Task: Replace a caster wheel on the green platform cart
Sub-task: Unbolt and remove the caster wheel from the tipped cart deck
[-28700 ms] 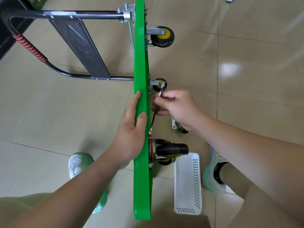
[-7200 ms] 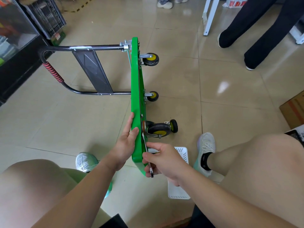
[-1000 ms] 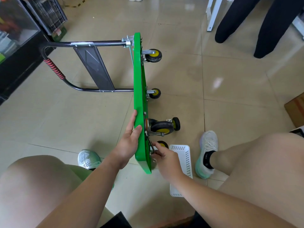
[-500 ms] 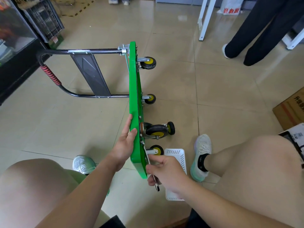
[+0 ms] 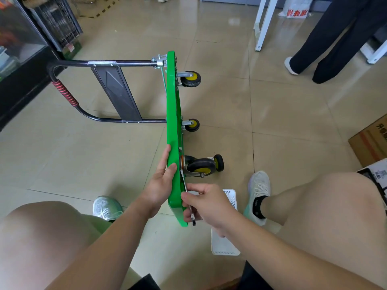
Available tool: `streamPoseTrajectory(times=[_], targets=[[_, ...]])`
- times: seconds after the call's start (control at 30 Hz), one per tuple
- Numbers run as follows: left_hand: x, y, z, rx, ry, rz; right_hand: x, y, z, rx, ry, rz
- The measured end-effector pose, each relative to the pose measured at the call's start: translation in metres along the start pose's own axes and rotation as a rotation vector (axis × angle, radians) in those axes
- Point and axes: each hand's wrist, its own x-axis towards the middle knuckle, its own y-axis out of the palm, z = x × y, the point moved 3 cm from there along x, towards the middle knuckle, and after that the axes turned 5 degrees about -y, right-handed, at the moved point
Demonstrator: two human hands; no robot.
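Observation:
The green platform cart [image 5: 173,126] stands on its side edge on the floor, its black handle [image 5: 62,95] folded out to the left. My left hand [image 5: 161,185] grips the upper edge of the deck, thumb over the rim. My right hand [image 5: 206,204] grips a metal wrench [image 5: 187,192] whose far end sits at the mounting plate of the near black-and-yellow caster [image 5: 200,166]. Two more casters [image 5: 190,78] [image 5: 192,125] stick out from the underside farther away. A loose caster [image 5: 218,162] lies on the floor just behind the near one.
A white perforated basket [image 5: 227,245] lies on the floor under my right arm. My shoes [image 5: 258,191] [image 5: 106,208] flank the cart. A standing person's dark trouser legs [image 5: 326,38], a white table leg [image 5: 262,24] and a cardboard box [image 5: 372,141] are to the right; a black cabinet [image 5: 18,49] is at left.
In the last second my right hand swung the wrench handle down from near the caster toward the cart's near end and has held there. The left hand has stayed on the deck edge.

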Motion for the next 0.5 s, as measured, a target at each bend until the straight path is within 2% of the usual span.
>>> streamPoseTrajectory(times=[0.2,0.33,0.5], targets=[[0.000,0.001,-0.001,-0.016,-0.009,0.025,0.004,-0.004,-0.010,-0.046,-0.009,-0.002],[-0.001,0.001,-0.001,-0.031,-0.017,0.024,0.019,-0.010,-0.032,-0.225,-0.012,-0.082],[-0.002,0.001,-0.003,-0.029,-0.026,0.027,0.028,-0.012,-0.035,-0.175,-0.021,-0.084]])
